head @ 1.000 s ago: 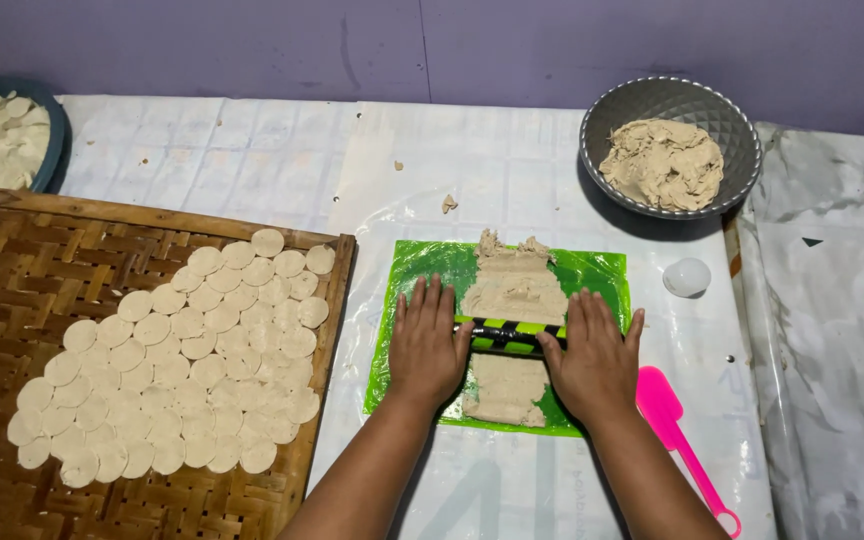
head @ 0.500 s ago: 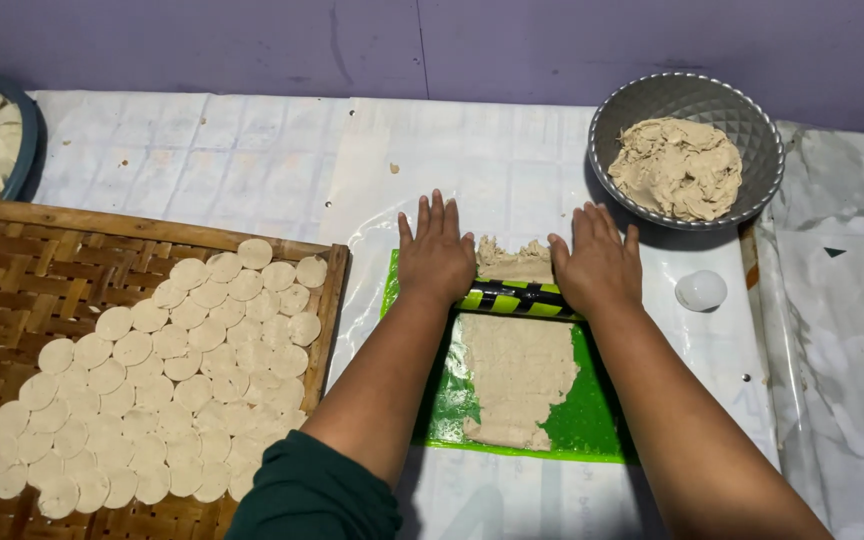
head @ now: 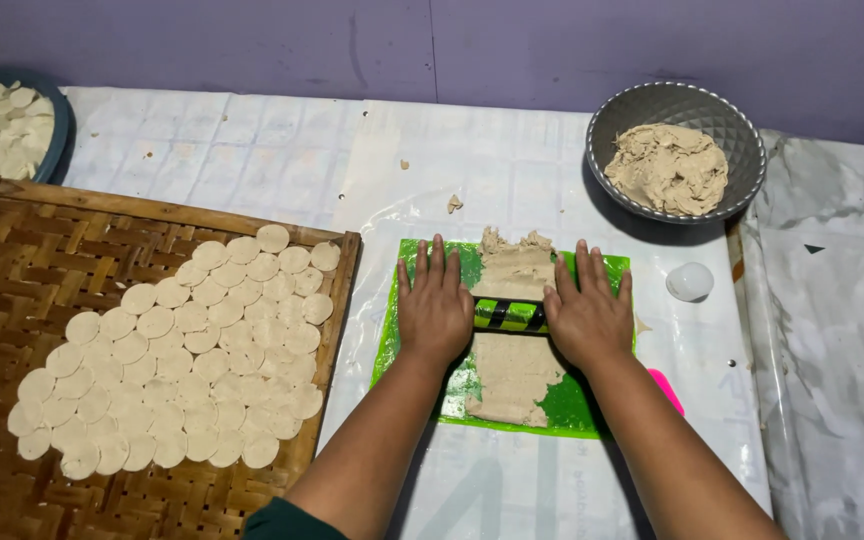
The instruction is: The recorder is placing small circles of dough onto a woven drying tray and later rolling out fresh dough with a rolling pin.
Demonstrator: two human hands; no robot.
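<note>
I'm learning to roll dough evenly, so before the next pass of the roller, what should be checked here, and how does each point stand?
1. Both palms on the roller: ok; left hand and right hand press flat on its two ends.
2. Dough strip on the green mat: ok at the near end; the ragged far end reaches the mat's edge.
3. Roller square across the strip: ok.
4. Even thickness: cannot tell.
5. Pink tool clear of the roller: ok, beside the mat, partly under the right forearm.
6. Space on the woven tray for more discs: ok, bare weave remains.
</note>
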